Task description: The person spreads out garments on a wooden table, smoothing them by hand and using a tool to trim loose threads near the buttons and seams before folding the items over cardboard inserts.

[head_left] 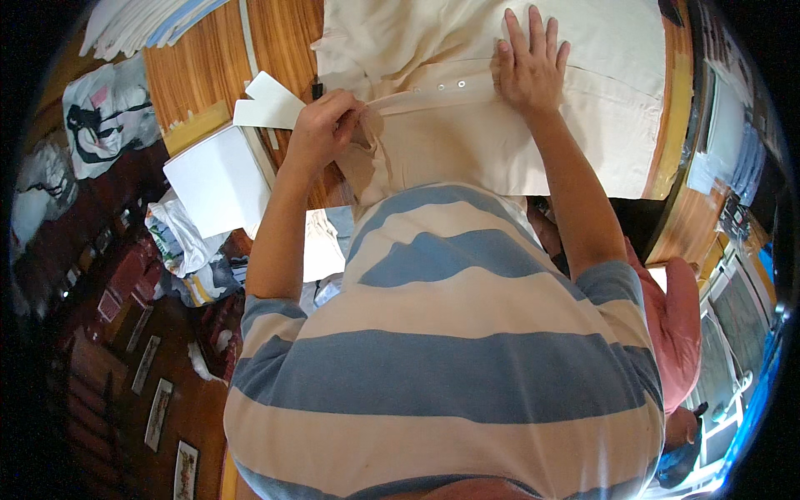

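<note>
Left hand (327, 122): fingers curled together, seemingly pinched on the fabric edge, left of the upper centre.
Right hand (533, 77): palm down with fingers apart, pressed flat on the cloth, upper right of centre.
Cream shirt (608, 108): lay across the top of the frame, its near edge against the wearer's striped top (467, 375); its far side ran out of view.
Buttons (441, 87): sat in a row between the hands; whether they were fastened could not be told.
Done, by the look of it: the broad right part was spread and mostly smooth.
Left, as far as could be judged: cloth near the left hand was bunched and creased, and the visible part was not yet folded into a packet.
White card strips (271, 93): rested untouched on the wood-grain table (287, 33), just left of the left hand.
Folded garments (150, 23): stood stacked at the upper left; whether they were finished work was unclear.
</note>
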The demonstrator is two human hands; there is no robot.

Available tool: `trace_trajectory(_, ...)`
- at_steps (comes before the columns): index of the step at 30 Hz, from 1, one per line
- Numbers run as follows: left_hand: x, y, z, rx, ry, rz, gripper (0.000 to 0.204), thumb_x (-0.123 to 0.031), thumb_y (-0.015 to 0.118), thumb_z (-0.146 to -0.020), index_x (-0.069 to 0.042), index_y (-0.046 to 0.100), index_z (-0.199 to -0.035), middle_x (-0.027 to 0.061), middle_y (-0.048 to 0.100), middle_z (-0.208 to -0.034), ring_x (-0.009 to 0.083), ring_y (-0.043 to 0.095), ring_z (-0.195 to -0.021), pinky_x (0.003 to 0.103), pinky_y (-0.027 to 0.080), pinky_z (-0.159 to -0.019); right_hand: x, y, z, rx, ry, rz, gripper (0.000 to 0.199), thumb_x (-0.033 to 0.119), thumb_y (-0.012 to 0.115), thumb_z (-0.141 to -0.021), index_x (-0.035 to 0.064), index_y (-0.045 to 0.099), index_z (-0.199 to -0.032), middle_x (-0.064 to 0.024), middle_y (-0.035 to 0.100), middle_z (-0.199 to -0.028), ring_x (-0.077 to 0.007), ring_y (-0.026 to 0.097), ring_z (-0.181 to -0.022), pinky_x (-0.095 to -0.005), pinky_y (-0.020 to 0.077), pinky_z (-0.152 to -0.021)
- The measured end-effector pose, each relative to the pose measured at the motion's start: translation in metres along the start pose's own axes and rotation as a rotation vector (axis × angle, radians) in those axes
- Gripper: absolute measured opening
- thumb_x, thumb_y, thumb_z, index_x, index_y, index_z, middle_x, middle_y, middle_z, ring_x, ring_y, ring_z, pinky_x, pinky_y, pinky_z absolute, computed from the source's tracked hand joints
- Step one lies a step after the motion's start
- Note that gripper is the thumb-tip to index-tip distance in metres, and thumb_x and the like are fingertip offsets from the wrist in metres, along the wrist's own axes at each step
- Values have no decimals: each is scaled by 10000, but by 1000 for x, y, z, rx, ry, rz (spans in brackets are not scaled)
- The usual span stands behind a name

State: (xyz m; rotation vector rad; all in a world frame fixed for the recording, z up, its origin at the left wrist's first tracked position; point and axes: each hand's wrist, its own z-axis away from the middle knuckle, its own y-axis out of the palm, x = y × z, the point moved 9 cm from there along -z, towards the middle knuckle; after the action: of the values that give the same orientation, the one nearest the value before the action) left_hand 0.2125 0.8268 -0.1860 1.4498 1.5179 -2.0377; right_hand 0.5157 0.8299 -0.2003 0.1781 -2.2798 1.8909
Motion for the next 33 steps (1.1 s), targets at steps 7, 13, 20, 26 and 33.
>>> trace_trajectory(7, -22, -2, 12, 221, -94, 51, 77, -24, 716, -922, -15, 649, -958, 91, 673, -886, 238, 669, -747, 358, 531, -646, -4, 6, -1, 52, 33, 8, 566, 345, 472, -1046, 85, 463, -1549, -288, 336, -1637, -572, 302, -1485, -738, 254, -1159)
trace_trajectory(13, 11, 29, 24, -12, -554, 603, 204, -221, 619, -1071, -26, 671, -1102, -14, 628, -946, 84, 574, -858, 254, 469, -760, -5, 5, -1, 68, 39, -6, 575, 343, 486, -1040, 97, 452, -1558, -278, 321, -1648, -563, 300, -1491, -737, 254, -1159)
trace_trajectory(20, 5, 88, 25, -249, -921, 938, 399, -388, 613, -1068, -40, 714, -901, -58, 558, -745, 80, 474, -722, 260, 422, -695, -3, 9, -1, 54, 28, 34, 584, 337, 494, -1035, 110, 436, -1570, -265, 316, -1653, -546, 284, -1506, -736, 257, -1162)
trace_trajectory(26, -13, 72, 23, -177, -822, 753, 439, -370, 670, -1051, -25, 710, -782, -110, 449, -652, 39, 365, -640, 273, 291, -572, -7, 12, -2, 114, 54, 51, 579, 343, 467, -1051, 107, 424, -1577, -259, 296, -1666, -544, 270, -1513, -728, 251, -1171)
trace_trajectory(33, 4, 72, 32, -173, -806, 829, 437, -345, 642, -1070, -33, 685, -767, -105, 473, -666, 34, 367, -643, 275, 278, -554, -8, 11, -3, 135, 66, 47, 570, 363, 416, -1074, 118, 416, -1589, -250, 299, -1670, -535, 260, -1525, -718, 228, -1187)
